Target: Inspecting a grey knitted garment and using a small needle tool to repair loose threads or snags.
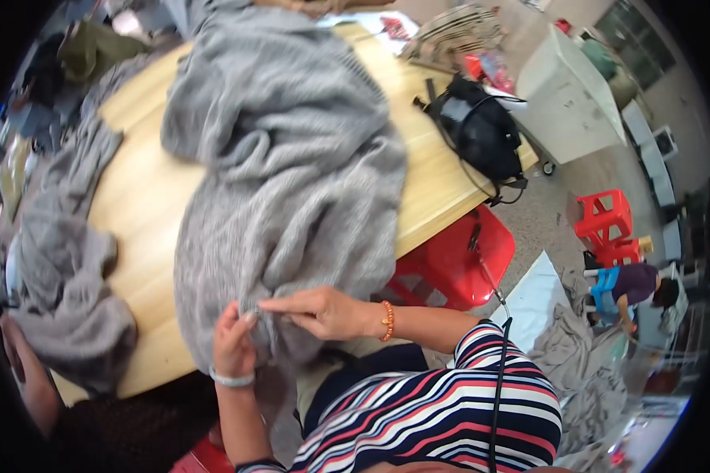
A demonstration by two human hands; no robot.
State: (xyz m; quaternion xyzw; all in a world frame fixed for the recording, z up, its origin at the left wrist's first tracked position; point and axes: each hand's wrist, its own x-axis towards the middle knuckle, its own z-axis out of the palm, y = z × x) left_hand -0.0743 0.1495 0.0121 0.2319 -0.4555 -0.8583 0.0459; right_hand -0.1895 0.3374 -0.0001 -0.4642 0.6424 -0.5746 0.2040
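Note:
A large grey knit garment (292, 197) lies rumpled across the table and hangs over its near edge toward my lap. My left hand (235, 340), with a pale bracelet at the wrist, pinches the garment's near part between thumb and fingers. From the right, my right hand (322, 312), wearing an orange beaded bracelet, meets the same spot. Its index finger is stretched along the knit beside my left thumb; the other fingers curl around a fold of the cloth. What lies under those curled fingers is partly hidden.
On the wooden table (146, 197), a black bag with cables (481, 130) sits at the right. More grey knitwear (71, 292) lies at the left, beside another person's arm (28, 378). A red stool (465, 260), a white bin (568, 102) and heaped cloth (580, 355) stand to the right.

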